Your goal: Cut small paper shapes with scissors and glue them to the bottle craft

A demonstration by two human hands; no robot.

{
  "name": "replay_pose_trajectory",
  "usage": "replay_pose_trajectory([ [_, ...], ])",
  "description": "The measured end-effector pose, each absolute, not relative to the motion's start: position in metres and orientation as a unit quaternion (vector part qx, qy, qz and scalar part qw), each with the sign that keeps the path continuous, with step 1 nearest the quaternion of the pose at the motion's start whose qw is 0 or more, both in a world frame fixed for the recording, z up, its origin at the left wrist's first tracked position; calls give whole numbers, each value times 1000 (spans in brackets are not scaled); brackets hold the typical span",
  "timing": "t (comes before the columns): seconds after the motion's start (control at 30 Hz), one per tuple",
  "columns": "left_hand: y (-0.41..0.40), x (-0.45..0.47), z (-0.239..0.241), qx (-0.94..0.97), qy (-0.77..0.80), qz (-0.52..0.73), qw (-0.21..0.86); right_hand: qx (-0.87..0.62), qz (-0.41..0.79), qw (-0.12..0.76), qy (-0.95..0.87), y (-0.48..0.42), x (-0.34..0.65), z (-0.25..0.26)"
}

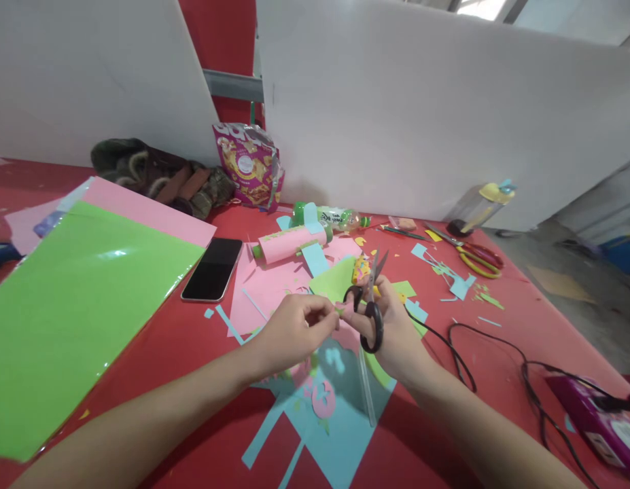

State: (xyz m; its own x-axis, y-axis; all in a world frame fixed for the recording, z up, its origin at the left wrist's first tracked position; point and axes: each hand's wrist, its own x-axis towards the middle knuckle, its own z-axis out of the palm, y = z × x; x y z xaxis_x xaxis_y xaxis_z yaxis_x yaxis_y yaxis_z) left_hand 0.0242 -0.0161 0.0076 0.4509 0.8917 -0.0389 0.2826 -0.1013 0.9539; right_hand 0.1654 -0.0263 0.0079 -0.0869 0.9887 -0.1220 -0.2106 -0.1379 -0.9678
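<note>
My left hand [297, 333] is closed, with thumb and forefinger pinched on a small piece of pink and green paper [341, 309]. In my right hand [396, 333] are black-handled scissors [378, 329], hung on the fingers with the blades pointing up and away. Fingertips of the right hand also reach the small paper piece. Below the hands lie blue sheets [340, 435], a pink paper cutout [323, 399] and a clear stick [366, 390]. Just beyond the scissors is a yellow patterned object [361, 269], partly hidden.
A pink-wrapped tube [291, 243] and a green-capped bottle [340, 218] lie behind. Left are a phone [213, 269] and green sheets [90, 299]. Yellow-red scissors [480, 261], a lidded cup [480, 207], a black cord [491, 327] and a purple box [595, 421] are right.
</note>
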Motion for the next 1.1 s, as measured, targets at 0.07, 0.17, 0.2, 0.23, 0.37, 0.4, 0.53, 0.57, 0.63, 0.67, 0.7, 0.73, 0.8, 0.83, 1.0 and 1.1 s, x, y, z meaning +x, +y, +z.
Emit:
replay_pose_trajectory([
  [0.07, -18, 26, 6, 688, 433, 296, 502, -455, 599, 502, -426, -27, 165, 8],
  [0.17, -19, 27, 5, 687, 436, 295, 502, -443, 601, 505, -432, -27, 166, 8],
  [0.2, -19, 27, 5, 687, 436, 293, 502, -440, 601, 505, -436, -27, 166, 8],
  [0.23, -19, 27, 5, 690, 435, 290, 501, -437, 602, 503, -440, -28, 167, 8],
  [0.37, -15, 25, 6, 733, 415, 258, 473, -441, 603, 482, -458, -27, 168, 10],
  [0.4, -13, 24, 7, 743, 411, 249, 466, -444, 604, 472, -464, -27, 168, 11],
  [0.53, -6, 18, 9, 771, 386, 222, 456, -445, 607, 438, -492, -26, 169, 12],
  [0.57, -4, 16, 9, 779, 375, 213, 455, -444, 607, 434, -497, -25, 169, 12],
  [0.63, -2, 14, 9, 795, 353, 199, 451, -443, 606, 429, -502, -25, 169, 11],
  [0.67, -1, 13, 9, 800, 346, 196, 449, -443, 606, 428, -503, -25, 169, 11],
  [0.7, -1, 13, 9, 803, 341, 195, 448, -443, 607, 427, -504, -25, 169, 11],
  [0.73, -1, 13, 9, 804, 338, 195, 449, -442, 608, 426, -503, -25, 169, 10],
  [0.8, -1, 13, 9, 803, 340, 197, 449, -443, 610, 425, -500, -25, 169, 10],
  [0.83, -1, 13, 9, 801, 344, 197, 448, -446, 612, 424, -497, -24, 169, 10],
  [1.0, 2, 11, 9, 770, 377, 222, 464, -471, 630, 382, -484, -24, 169, 11],
  [1.1, 7, 6, 11, 729, 407, 271, 479, -466, 645, 348, -496, -24, 170, 11],
])
